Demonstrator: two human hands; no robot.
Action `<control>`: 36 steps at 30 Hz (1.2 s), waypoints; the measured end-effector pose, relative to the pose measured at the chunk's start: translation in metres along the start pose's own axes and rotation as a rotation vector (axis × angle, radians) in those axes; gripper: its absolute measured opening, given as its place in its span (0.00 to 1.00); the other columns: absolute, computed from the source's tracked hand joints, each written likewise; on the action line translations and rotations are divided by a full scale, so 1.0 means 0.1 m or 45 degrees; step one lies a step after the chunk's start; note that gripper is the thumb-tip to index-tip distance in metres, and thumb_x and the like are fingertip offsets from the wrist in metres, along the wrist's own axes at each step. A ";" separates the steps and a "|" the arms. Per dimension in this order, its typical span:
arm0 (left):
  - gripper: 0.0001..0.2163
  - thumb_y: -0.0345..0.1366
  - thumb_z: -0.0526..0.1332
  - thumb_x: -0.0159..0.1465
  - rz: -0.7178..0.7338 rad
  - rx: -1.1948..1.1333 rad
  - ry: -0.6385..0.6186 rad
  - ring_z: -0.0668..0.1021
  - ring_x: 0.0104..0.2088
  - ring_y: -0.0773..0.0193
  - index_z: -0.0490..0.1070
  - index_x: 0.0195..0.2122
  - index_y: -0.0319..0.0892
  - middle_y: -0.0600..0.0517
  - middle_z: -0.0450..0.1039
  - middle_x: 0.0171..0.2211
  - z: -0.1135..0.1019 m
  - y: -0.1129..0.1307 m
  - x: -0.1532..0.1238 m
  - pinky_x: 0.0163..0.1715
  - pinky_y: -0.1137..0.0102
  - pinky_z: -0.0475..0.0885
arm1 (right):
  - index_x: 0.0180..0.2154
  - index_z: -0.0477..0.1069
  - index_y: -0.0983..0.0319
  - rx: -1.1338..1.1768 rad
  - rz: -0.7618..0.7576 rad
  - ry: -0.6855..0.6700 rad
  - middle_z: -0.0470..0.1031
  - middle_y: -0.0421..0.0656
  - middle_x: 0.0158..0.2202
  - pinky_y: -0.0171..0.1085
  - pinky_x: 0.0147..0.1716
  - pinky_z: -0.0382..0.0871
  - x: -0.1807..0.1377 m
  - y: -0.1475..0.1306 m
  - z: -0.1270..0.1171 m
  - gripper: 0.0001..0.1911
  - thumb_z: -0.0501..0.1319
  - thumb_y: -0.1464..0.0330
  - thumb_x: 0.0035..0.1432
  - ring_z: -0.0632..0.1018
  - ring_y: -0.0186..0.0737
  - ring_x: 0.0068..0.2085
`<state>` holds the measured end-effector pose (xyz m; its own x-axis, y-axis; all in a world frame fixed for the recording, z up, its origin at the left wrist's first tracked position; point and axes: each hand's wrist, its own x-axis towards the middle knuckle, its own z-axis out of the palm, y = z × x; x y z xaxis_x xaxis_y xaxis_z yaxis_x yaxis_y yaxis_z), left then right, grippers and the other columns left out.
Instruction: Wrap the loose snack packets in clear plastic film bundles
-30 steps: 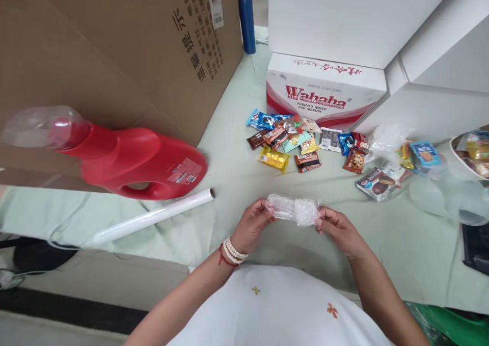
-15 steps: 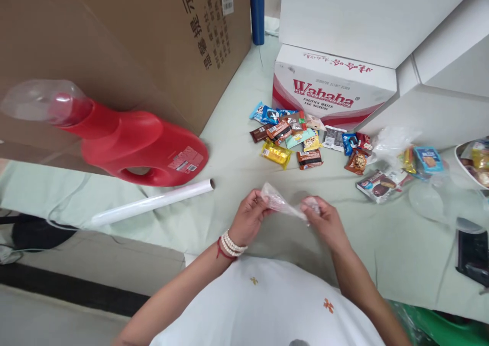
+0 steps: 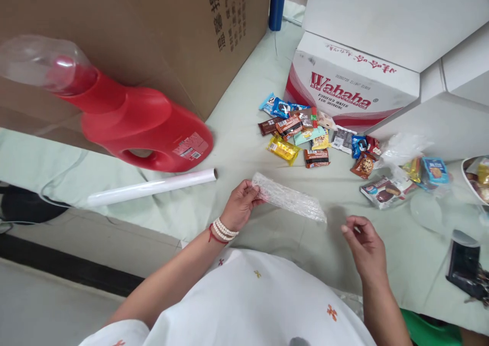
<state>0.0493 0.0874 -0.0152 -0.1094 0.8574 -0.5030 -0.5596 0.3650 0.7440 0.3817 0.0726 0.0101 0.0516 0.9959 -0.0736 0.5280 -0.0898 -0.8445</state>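
My left hand [image 3: 240, 207] pinches one end of a crumpled strip of clear plastic wrap [image 3: 289, 199], which stretches out to the right above the pale green cloth [image 3: 237, 147]. My right hand [image 3: 362, 244] hovers just right of the strip's free end, fingers loosely curled and holding nothing. A white bead bracelet and red thread sit on my left wrist.
A roll of cling film [image 3: 153, 186] lies left of my hands, below a red detergent jug [image 3: 137, 127]. A pile of snack packets [image 3: 305, 137] lies before a Wahaha box [image 3: 344, 88]. A large cardboard box [image 3: 133, 30], white boxes [image 3: 401, 20], and a dark device [image 3: 462, 262] surround the area.
My right hand has let go of the plastic wrap and moved right and down. The wrap, bunched between both hands before, now hangs stretched from my left hand alone.
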 end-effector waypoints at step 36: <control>0.11 0.44 0.67 0.58 0.251 0.359 -0.182 0.74 0.38 0.60 0.75 0.36 0.42 0.52 0.75 0.34 -0.10 0.07 -0.17 0.41 0.68 0.68 | 0.41 0.79 0.57 -0.106 -0.741 -0.503 0.72 0.44 0.37 0.37 0.36 0.70 0.56 -0.90 1.30 0.11 0.57 0.71 0.68 0.76 0.39 0.36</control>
<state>0.0387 0.0715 -0.0054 -0.0656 0.9560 -0.2860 -0.2886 0.2562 0.9225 0.2267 0.1371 0.0126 -0.5620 0.8080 0.1768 0.4404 0.4733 -0.7629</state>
